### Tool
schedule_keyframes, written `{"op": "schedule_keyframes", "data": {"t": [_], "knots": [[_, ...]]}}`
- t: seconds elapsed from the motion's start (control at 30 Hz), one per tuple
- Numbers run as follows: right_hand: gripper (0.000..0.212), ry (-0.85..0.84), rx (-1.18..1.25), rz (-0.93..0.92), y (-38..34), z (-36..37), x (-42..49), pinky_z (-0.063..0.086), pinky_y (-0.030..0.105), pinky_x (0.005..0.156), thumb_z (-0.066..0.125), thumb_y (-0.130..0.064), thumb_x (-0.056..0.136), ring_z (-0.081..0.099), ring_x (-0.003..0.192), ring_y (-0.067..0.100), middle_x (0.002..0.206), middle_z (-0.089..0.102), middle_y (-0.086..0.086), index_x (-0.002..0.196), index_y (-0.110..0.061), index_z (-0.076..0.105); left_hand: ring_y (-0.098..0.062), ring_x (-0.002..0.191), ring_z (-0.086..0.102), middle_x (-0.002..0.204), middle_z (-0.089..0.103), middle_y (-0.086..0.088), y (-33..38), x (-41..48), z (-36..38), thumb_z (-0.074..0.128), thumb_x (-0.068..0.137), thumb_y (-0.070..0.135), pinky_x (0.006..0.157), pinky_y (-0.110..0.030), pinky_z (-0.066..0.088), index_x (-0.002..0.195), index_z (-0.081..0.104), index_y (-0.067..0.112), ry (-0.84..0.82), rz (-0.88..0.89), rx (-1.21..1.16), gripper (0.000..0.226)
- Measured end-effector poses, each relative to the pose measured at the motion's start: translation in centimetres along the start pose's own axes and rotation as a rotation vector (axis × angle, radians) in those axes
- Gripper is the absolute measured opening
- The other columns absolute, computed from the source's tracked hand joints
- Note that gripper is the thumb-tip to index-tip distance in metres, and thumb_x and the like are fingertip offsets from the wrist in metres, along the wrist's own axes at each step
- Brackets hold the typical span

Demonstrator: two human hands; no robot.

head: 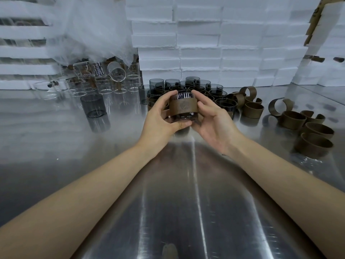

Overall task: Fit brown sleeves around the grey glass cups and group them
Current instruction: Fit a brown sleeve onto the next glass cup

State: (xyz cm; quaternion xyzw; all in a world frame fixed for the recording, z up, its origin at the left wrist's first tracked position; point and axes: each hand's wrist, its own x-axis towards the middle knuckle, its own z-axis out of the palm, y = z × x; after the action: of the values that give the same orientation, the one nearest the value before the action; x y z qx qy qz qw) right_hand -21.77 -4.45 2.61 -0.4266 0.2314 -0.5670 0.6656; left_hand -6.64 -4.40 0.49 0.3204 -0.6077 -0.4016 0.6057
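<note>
At the far left, white foam slabs (22, 32) are stacked beside crumpled clear wrap (89, 34), with a cluster of clear glasses (104, 83) standing and tipped below it on the steel table (56, 139). Just right of these, a lone grey cup (92, 106) stands upright and bare, apart from the rest. In the middle, the left hand (164, 118) curls its fingers round the left side of the held cup (183, 95), with its thumb pressed under the base. That cup is raised above the table, upright, with a brown sleeve (183, 108) wrapped round its middle. The right hand (214, 126) grips the cup's right side, thumb on the sleeve and fingers tucked beneath. Behind the hands stands a tight group of grey cups (186, 85), some already sleeved, in front of a wall of white foam boxes (205, 43). To the right lie loose sleeves (252, 108), and further right another heap of them (315, 131).
</note>
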Motion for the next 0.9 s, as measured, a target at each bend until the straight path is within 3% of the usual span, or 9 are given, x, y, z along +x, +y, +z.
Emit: {"op": "schedule_keyframes", "data": {"t": [0.1,0.17,0.3,0.4,0.5,0.63,0.7,0.77,0.9], "knots": [[0.036,-0.019,-0.132,-0.051,0.1,-0.1,0.0,0.055,0.027,0.076,0.056,-0.012,0.094,0.066,0.098,0.014,0.117,0.065,0.005,0.129,-0.018,0.055,-0.011,0.112,0.063,0.131,0.058,-0.004,-0.1,0.0,0.0,0.082,0.067,-0.010,0.086,-0.022,0.053,0.130,0.052,0.024,-0.010,-0.011,0.031,0.078],[0.035,0.001,-0.311,-0.115,0.4,-0.3,0.0,0.054,0.030,0.082,0.064,-0.012,0.088,0.065,0.105,0.019,0.117,0.064,0.006,0.121,-0.020,0.057,-0.011,0.115,0.062,0.132,0.058,0.000,-0.2,0.0,-0.2,0.082,0.069,-0.006,0.091,-0.026,0.053,0.134,0.050,0.025,-0.040,0.008,0.141,0.078],[0.028,0.185,-0.775,-0.231,0.9,-0.5,-0.2,0.053,0.041,0.092,0.078,-0.013,0.078,0.063,0.104,0.025,0.110,0.063,0.008,0.094,-0.023,0.058,-0.019,0.130,0.048,0.149,0.041,0.001,-0.6,0.5,-1.9,0.067,0.079,-0.005,0.104,-0.039,0.045,0.143,0.046,0.017,-0.104,0.221,0.914,0.072],[0.032,0.233,-1.037,-0.273,1.0,-0.7,-0.2,0.049,0.023,0.084,0.083,-0.021,0.072,0.061,0.100,0.017,0.108,0.062,0.003,0.082,-0.027,0.054,-0.030,0.118,0.054,0.149,0.037,-0.006,-0.3,1.4,-4.5,0.060,0.082,-0.003,0.097,-0.043,0.046,0.142,0.048,0.013,0.108,0.213,1.195,0.063],[0.034,0.247,-1.143,-0.315,1.1,-0.9,-0.2,0.037,0.002,0.073,0.083,-0.021,0.071,0.054,0.096,0.005,0.107,0.055,-0.003,0.078,-0.027,0.050,-0.042,0.109,0.057,0.156,0.023,-0.011,-0.4,2.1,-9.0,0.060,0.086,0.007,0.088,-0.047,0.046,0.141,0.044,0.007,0.334,-0.014,1.313,0.058],[0.026,0.180,-1.285,-0.334,1.0,-1.2,-0.2,0.030,-0.003,0.079,0.081,-0.017,0.073,0.047,0.097,0.002,0.110,0.049,-0.003,0.079,-0.019,0.056,-0.040,0.129,0.045,0.163,0.004,-0.007,-0.8,2.2,-13.4,0.058,0.091,0.019,0.096,-0.049,0.042,0.152,0.024,0.009,0.472,-0.392,1.273,0.070],[0.015,0.142,-1.339,-0.328,0.9,-1.4,-0.1,0.026,-0.005,0.082,0.075,-0.017,0.079,0.044,0.105,0.002,0.113,0.048,-0.006,0.084,-0.016,0.061,-0.041,0.125,0.047,0.160,0.011,-0.010,-1.0,2.3,-13.6,0.058,0.091,0.021,0.091,-0.048,0.044,0.151,0.025,0.009,0.482,-0.389,1.304,0.069],[0.009,0.135,-1.355,-0.350,0.8,-1.5,0.0,0.028,-0.001,0.084,0.068,-0.014,0.082,0.044,0.108,0.003,0.110,0.049,-0.010,0.090,-0.014,0.065,-0.042,0.111,0.052,0.147,0.026,-0.016,-1.2,2.4,-13.1,0.060,0.089,0.020,0.081,-0.047,0.044,0.140,0.037,0.006,0.488,-0.298,1.341,0.058],[0.027,0.156,-1.370,-0.393,0.9,-1.6,-0.1,0.041,0.022,0.095,0.068,-0.017,0.084,0.049,0.109,0.007,0.111,0.053,-0.012,0.111,-0.016,0.064,-0.044,0.103,0.052,0.135,0.031,-0.021,-1.2,2.4,-12.3,0.064,0.089,0.023,0.071,-0.045,0.038,0.123,0.042,0.003,0.512,-0.234,1.350,0.046]]}}
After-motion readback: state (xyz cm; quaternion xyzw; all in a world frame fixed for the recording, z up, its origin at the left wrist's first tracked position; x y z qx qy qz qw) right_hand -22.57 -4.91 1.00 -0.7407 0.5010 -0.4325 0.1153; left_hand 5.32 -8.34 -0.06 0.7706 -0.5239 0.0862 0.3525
